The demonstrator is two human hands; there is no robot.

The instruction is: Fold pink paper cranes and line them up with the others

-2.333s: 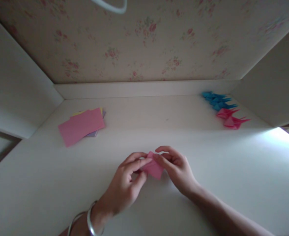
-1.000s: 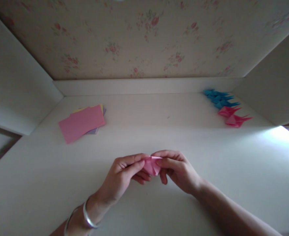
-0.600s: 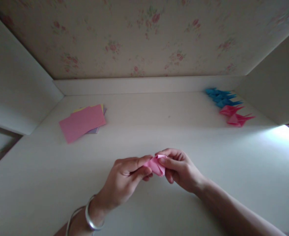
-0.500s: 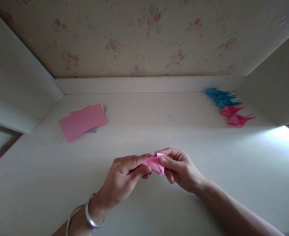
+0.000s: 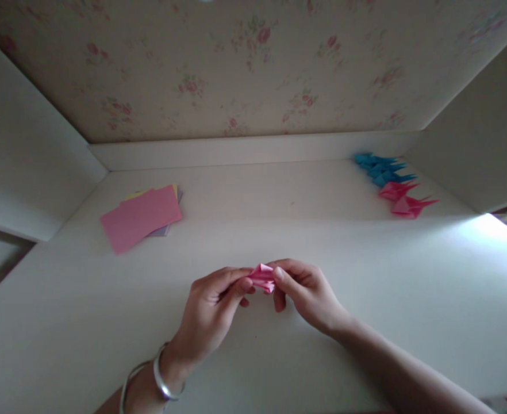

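A small folded piece of pink origami paper [image 5: 262, 277] is held between both hands over the front middle of the white table. Its layers stand slightly apart and look bent along folds. My left hand [image 5: 212, 310] pinches its left end between thumb and fingers; two silver bangles circle that wrist. My right hand [image 5: 307, 293] grips the right end, the thumb pressed on top and the fingers behind. The fingertips hide part of both ends.
Pink paper sheets [image 5: 141, 218] lie at the left over yellow and purple ones. At the back right, several blue folded paper figures [image 5: 383, 168] stand in a row with two pink folded figures [image 5: 408, 207]. A white panel [image 5: 473, 132] rises on the right.
Earlier the pink paper lay flatter, with a wide face showing. Both hands have turned and bent it, and now it appears narrower, its layered edge facing me. The view has shifted slightly.
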